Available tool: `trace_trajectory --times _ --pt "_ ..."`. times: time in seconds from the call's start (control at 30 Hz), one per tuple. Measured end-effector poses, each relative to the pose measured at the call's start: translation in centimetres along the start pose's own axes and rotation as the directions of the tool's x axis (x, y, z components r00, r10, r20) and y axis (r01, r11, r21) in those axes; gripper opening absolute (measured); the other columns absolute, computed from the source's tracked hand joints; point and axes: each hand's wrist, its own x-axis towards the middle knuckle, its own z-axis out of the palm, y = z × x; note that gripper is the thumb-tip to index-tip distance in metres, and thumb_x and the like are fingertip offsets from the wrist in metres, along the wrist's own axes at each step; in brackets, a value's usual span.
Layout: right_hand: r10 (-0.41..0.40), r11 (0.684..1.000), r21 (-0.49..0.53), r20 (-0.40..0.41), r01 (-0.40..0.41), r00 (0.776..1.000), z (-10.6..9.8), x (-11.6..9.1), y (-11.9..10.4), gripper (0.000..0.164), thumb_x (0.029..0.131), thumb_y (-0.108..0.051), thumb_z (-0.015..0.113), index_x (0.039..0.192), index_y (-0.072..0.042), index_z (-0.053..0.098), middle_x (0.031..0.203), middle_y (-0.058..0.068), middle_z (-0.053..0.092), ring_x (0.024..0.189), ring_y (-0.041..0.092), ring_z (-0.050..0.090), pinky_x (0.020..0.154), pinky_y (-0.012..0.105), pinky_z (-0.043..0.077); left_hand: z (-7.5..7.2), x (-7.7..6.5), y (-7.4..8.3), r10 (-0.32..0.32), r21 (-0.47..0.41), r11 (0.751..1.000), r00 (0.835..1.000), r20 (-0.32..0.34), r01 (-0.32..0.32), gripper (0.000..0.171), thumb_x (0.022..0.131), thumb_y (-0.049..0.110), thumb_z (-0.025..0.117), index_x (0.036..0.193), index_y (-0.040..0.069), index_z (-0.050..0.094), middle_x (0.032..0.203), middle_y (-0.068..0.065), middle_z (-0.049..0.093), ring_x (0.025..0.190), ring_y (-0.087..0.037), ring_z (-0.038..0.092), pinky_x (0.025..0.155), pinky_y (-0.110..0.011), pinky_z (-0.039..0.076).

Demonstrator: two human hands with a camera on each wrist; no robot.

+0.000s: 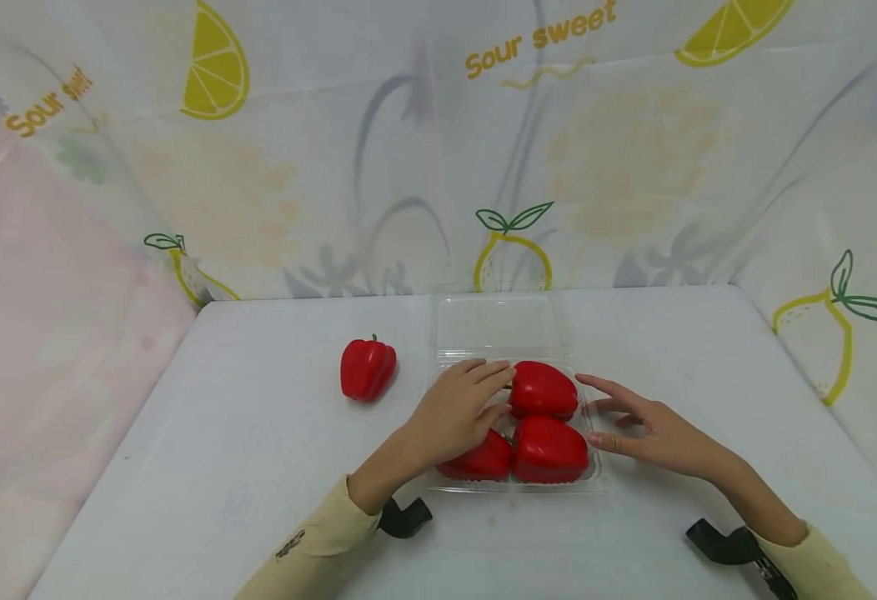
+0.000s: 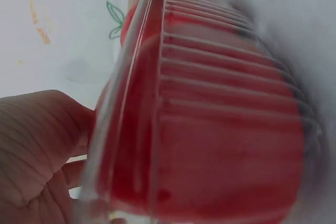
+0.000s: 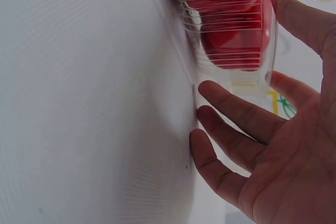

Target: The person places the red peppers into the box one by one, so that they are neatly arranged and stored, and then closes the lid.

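A clear plastic clamshell box (image 1: 596, 477) stands on the table, its see-through lid (image 1: 498, 323) folded back. Three red bell peppers show inside: one back right (image 1: 543, 390), one front right (image 1: 549, 450) and one front left (image 1: 482, 460), partly covered by my left hand (image 1: 449, 412). That hand lies over the box's left side with fingers stretched toward the back-right pepper; what lies under its palm is hidden. My right hand (image 1: 652, 433) is at the box's right edge, fingers loosely spread, holding nothing. In the right wrist view, the ribbed box wall (image 3: 236, 30) is beside its fingers.
Another red bell pepper (image 1: 368, 369) stands on the white table (image 1: 258, 467), left of the box. Behind the table hangs a lemon-printed cloth (image 1: 318, 167). Black curved wrist mounts (image 1: 722, 542) stick out near both sleeves.
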Motion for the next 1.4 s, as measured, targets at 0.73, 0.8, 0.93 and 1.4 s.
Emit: trace_trajectory --times 0.73,0.8,0.93,1.4 --pt "0.003 1.000 0.004 0.002 -0.003 1.000 0.0 0.0 0.0 0.076 0.088 -0.036 0.073 0.153 -0.030 0.034 0.140 0.014 0.052 0.117 0.033 0.058 0.082 0.046 0.055 -2.0 -3.3 -3.8 -0.097 -0.082 0.993 0.976 -0.197 0.082 0.056 0.077 0.024 0.086 0.127 0.008 0.066 0.127 -0.007 0.065 0.119 -0.026 0.056 0.096 -0.041 0.050" --pt "0.005 1.000 0.006 0.003 -0.005 1.000 0.0 0.0 0.0 0.075 0.088 -0.035 0.073 0.153 -0.030 0.034 0.140 0.014 0.052 0.117 0.034 0.058 0.082 0.046 0.055 -2.1 -3.6 -4.3 -0.107 -0.086 0.992 0.973 -0.206 0.091 0.056 0.077 0.024 0.086 0.126 0.008 0.067 0.126 -0.007 0.065 0.118 -0.025 0.057 0.096 -0.041 0.050" --pt "0.009 1.000 0.011 0.006 -0.009 1.000 0.0 -0.1 -0.1 0.075 0.089 -0.035 0.073 0.153 -0.030 0.034 0.139 0.015 0.053 0.116 0.035 0.058 0.081 0.048 0.056 -2.4 -4.2 -5.3 -0.117 -0.089 0.991 0.966 -0.232 0.099 0.055 0.076 0.025 0.087 0.124 0.007 0.068 0.124 -0.007 0.066 0.117 -0.025 0.057 0.096 -0.042 0.050" --pt "0.037 0.999 0.010 0.021 -0.037 0.999 0.0 0.0 -0.1 0.075 0.088 -0.037 0.072 0.153 -0.030 0.034 0.135 0.016 0.055 0.115 0.037 0.058 0.080 0.051 0.056 -4.2 -5.7 -7.8 -0.121 -0.055 0.993 0.933 -0.340 0.108 0.045 0.073 0.024 0.089 0.110 0.004 0.072 0.118 -0.011 0.068 0.115 -0.028 0.058 0.093 -0.044 0.051"
